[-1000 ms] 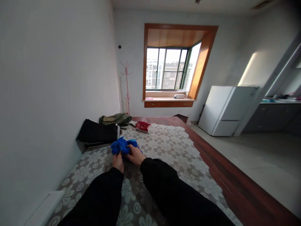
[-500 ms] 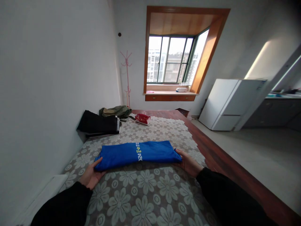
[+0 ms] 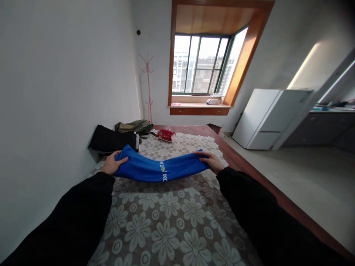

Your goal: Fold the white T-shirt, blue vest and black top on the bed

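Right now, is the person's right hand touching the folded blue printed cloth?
Touching: the head view shows the right hand gripping one end of the folded blue printed cloth, with no gap visible.

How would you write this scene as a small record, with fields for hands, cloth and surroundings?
Left hand: holds one end of the blue cloth
Right hand: holds the other end
Cloth state: sagging between the hands, white and yellow print
Below: flowered cover
Beyond: black bundle, red packet
Background: window, white refrigerator
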`<state>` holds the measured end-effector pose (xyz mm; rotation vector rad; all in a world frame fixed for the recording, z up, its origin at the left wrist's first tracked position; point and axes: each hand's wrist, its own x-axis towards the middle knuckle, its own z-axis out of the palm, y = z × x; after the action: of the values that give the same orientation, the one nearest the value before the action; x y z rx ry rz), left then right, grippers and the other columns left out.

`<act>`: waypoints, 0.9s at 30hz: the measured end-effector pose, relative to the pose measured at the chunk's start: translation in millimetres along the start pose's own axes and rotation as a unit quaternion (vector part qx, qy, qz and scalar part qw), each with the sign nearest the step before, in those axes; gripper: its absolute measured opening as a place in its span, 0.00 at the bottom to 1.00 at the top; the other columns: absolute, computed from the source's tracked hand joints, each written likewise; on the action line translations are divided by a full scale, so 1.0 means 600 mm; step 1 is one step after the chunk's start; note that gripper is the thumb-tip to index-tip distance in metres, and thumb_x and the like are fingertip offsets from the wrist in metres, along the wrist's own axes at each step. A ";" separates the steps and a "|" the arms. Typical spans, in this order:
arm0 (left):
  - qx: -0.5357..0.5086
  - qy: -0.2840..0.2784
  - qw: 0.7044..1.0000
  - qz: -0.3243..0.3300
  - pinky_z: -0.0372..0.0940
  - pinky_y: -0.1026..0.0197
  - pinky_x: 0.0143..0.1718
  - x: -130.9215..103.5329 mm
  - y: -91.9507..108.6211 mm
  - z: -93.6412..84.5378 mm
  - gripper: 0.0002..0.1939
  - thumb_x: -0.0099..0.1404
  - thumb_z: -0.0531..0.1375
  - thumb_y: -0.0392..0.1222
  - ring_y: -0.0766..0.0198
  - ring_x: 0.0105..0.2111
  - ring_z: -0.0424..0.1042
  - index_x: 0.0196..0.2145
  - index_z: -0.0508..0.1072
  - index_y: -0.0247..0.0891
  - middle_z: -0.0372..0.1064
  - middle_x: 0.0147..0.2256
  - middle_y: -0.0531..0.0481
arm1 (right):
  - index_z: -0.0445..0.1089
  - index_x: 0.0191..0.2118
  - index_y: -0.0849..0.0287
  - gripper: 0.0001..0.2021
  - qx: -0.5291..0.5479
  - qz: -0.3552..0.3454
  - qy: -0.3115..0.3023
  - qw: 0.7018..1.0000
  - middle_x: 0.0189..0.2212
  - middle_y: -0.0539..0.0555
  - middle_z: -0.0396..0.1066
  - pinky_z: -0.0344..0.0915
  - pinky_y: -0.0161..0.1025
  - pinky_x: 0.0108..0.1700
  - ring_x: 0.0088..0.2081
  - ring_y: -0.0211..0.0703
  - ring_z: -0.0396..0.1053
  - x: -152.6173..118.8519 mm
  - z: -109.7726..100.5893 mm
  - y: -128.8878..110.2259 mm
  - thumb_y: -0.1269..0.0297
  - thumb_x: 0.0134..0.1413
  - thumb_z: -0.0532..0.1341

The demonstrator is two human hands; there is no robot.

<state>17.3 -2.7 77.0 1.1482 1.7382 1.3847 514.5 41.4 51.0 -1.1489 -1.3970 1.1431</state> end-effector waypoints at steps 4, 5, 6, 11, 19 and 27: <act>0.045 0.029 0.992 0.114 0.68 0.53 0.52 0.024 0.016 0.022 0.30 0.50 0.72 0.48 0.53 0.43 0.74 0.50 0.74 0.37 0.76 0.41 0.47 | 0.78 0.51 0.60 0.27 0.010 -0.051 0.046 0.998 0.47 0.57 0.77 0.69 0.41 0.42 0.38 0.44 0.73 0.032 -0.037 -0.022 0.62 0.40 0.68; 0.075 0.037 0.990 0.112 0.67 0.54 0.52 0.027 0.012 0.028 0.29 0.51 0.72 0.47 0.53 0.44 0.74 0.49 0.74 0.37 0.76 0.42 0.46 | 0.77 0.51 0.60 0.27 -0.006 -0.053 0.056 0.997 0.48 0.57 0.77 0.69 0.42 0.44 0.40 0.45 0.73 0.035 -0.044 -0.016 0.62 0.41 0.67; 0.104 0.038 0.988 0.104 0.67 0.54 0.52 0.029 0.005 0.033 0.28 0.50 0.72 0.46 0.53 0.44 0.75 0.48 0.74 0.37 0.76 0.43 0.45 | 0.77 0.52 0.59 0.26 -0.046 -0.051 0.061 0.996 0.50 0.57 0.76 0.70 0.43 0.46 0.43 0.46 0.73 0.035 -0.051 -0.006 0.63 0.42 0.67; 0.201 -0.016 0.977 0.072 0.70 0.55 0.42 0.024 -0.055 0.039 0.24 0.47 0.72 0.36 0.53 0.37 0.77 0.43 0.73 0.34 0.78 0.39 0.41 | 0.77 0.50 0.57 0.24 -0.326 -0.014 0.042 0.944 0.50 0.59 0.75 0.69 0.47 0.54 0.50 0.50 0.72 0.016 -0.080 0.068 0.71 0.43 0.67; 0.404 -0.119 0.895 0.147 0.65 0.55 0.53 0.076 -0.049 0.079 0.16 0.65 0.58 0.46 0.53 0.48 0.75 0.48 0.77 0.42 0.76 0.49 0.45 | 0.76 0.52 0.57 0.14 -0.504 -0.073 -0.022 0.860 0.54 0.59 0.72 0.61 0.43 0.61 0.56 0.50 0.69 0.093 -0.054 0.065 0.67 0.63 0.59; 0.522 -0.130 0.821 0.189 0.66 0.54 0.49 0.114 -0.055 0.101 0.16 0.60 0.60 0.46 0.49 0.47 0.74 0.44 0.79 0.40 0.75 0.44 0.42 | 0.78 0.46 0.56 0.13 -0.597 -0.062 -0.024 0.800 0.46 0.60 0.74 0.64 0.43 0.53 0.50 0.53 0.72 0.137 -0.030 0.082 0.72 0.57 0.62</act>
<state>33.1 82.5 33.1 2.2228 2.1515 0.2799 529.1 130.3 13.0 -1.8025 -2.2758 0.0419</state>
